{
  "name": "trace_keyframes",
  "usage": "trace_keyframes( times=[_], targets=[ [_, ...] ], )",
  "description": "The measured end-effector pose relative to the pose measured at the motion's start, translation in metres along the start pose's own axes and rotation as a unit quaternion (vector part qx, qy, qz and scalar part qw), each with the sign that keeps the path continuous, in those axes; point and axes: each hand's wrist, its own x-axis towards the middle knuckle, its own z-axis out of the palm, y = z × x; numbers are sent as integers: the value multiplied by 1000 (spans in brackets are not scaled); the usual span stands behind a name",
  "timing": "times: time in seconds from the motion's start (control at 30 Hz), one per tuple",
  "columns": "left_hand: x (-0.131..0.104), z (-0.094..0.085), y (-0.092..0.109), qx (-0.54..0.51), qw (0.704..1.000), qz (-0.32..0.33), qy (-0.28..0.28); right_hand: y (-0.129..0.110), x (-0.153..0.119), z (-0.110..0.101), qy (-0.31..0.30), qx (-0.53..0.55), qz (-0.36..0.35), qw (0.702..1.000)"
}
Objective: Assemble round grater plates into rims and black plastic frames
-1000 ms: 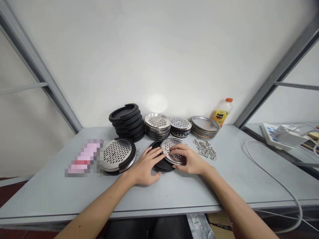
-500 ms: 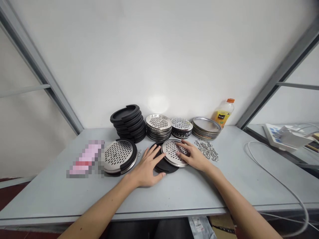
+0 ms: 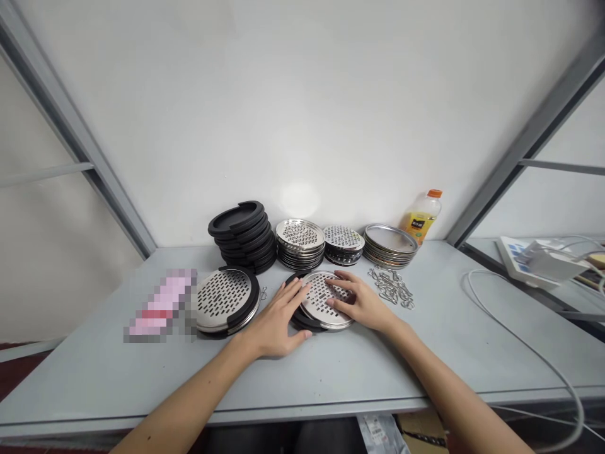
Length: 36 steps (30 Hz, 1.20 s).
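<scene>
My left hand lies with its fingers spread over the left edge of a black round holder, fingertips touching the rim of a perforated metal disc. The disc overlaps most of the holder. My right hand rests on the disc's right side, fingers apart and bent, some tips on its top. Left of my left hand sits another perforated disc in a black holder with metal discs beneath. A small metal clip lies beside it.
Behind stand stacked black holders, two stacks of perforated discs and plain metal discs. Metal clips lie in a pile. A bottle stands back right, a cable runs right, and a pixelated pink item lies left.
The perforated disc has slid left and slightly toward me, covering more of the black holder. My right hand has moved left with it, while my left hand is almost unmoved.
</scene>
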Motion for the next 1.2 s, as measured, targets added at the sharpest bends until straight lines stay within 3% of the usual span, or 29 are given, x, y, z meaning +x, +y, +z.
trace_keyframes(
  times=[0.3,0.6,0.67,0.73,0.93,1.2],
  targets=[
    [3,4,-1,-43,997,4,56,-16,4,19,47,-49,41,997],
    [2,9,-4,14,998,-63,25,3,4,9,48,-20,17,998],
    [-1,6,-7,-1,996,-86,21,10,2,-1,26,-9,-5,1000],
    [-3,4,-9,-25,994,-109,20,17,0,-11,-34,8,-33,999],
    [0,7,-10,-57,989,-129,40,28,-3,-27,-111,20,24,993],
    [7,16,-12,-119,975,-162,97,30,1,-18,-84,46,7,995]
  ],
)
